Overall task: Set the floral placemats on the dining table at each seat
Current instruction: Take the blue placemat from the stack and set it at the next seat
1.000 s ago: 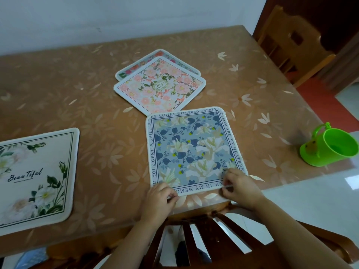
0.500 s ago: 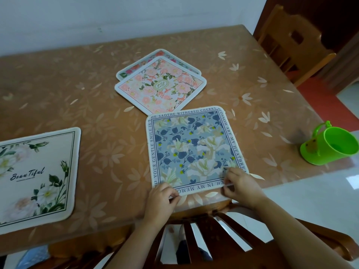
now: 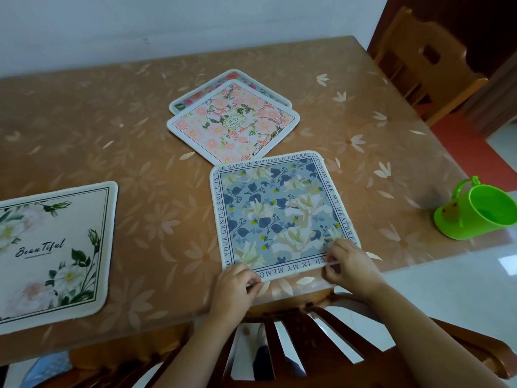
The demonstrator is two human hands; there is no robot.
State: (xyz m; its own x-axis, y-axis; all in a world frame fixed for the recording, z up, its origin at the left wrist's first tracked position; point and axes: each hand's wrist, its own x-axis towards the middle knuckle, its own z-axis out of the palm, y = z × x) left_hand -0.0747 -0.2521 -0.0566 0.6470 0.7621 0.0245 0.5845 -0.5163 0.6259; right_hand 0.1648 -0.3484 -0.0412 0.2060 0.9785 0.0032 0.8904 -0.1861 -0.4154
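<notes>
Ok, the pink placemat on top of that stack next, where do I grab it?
The pink placemat lies flat, turned cornerwise. Pinch its left corner, coming in from the left: that corner sticks out past the mat beneath onto the table.

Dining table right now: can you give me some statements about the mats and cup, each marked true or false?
1. The left hand and the right hand both pinch the blue placemat at its near edge. True.
2. The green cup stands on the blue placemat. False: it is on the table, apart, to the right.
3. The pink placemat partly covers another placemat. True.
4. The white placemat lies right of the blue one. False: it lies to its left.
</notes>
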